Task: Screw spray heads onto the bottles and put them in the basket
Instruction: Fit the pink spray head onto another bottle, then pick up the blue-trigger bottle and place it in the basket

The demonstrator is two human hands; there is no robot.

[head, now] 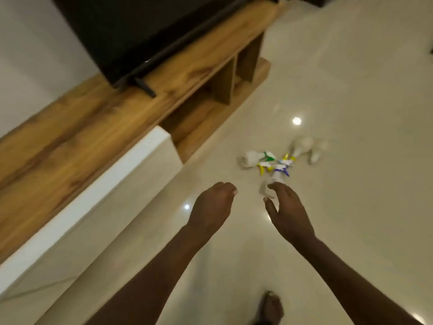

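A: Bottles [278,163] and spray heads lie in a loose heap on the floor [351,90], and that heap is the landmark. What sits nearest the camera?

B: A bare foot [270,307], cut off by the lower edge, well short of the heap. Ahead of it both forearms stretch out. The left hand [212,207] hangs to the left of the heap, fingers curled loosely inward around nothing. The right hand [289,212] is just short of the heap, fingers spread and released; its fingertips overlap the nearest bottle [269,184], though whether they touch it cannot be told.

A: Can the heap be read clearly?

B: No, it is blurred. White bottles lie on their sides, with a green spray head [268,156], yellow ones [262,168] and a blue one [282,171] in the middle. Which heads are screwed on is unclear, and no label can be read.

A: And the room?

B: Glossy cream floor with bright light spots. Left of the heap and beyond it runs a low wooden TV stand [93,123] with open compartments and a white front panel, and a dark television [131,26] stands on it, cut off at the top.
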